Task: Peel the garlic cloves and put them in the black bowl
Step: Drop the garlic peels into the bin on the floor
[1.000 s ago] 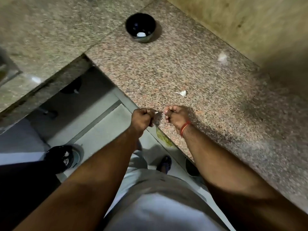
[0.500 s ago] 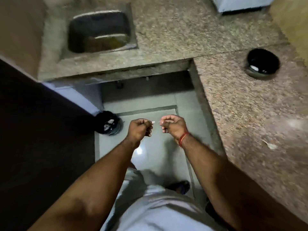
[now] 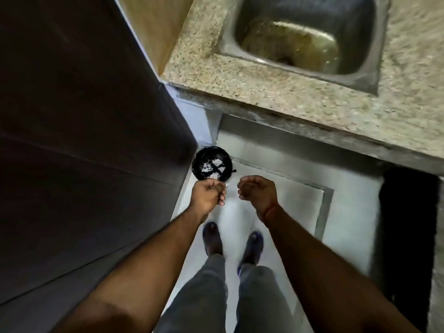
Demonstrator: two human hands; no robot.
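We have turned from the tabletop to the floor bin (image 3: 212,166). Our left hand (image 3: 208,196) pinches a white peel bit (image 3: 226,185) just beside it; our right hand (image 3: 258,193) curls empty. The black bowl is now out of view.

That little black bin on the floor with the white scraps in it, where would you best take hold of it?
Probably by the rim of the black bin, coming straight down from above. It stands upright with its round mouth open, tucked close beside the dark cabinet, so that side looks tight; the edge facing the grey floor is freer. The left hand is nearest.
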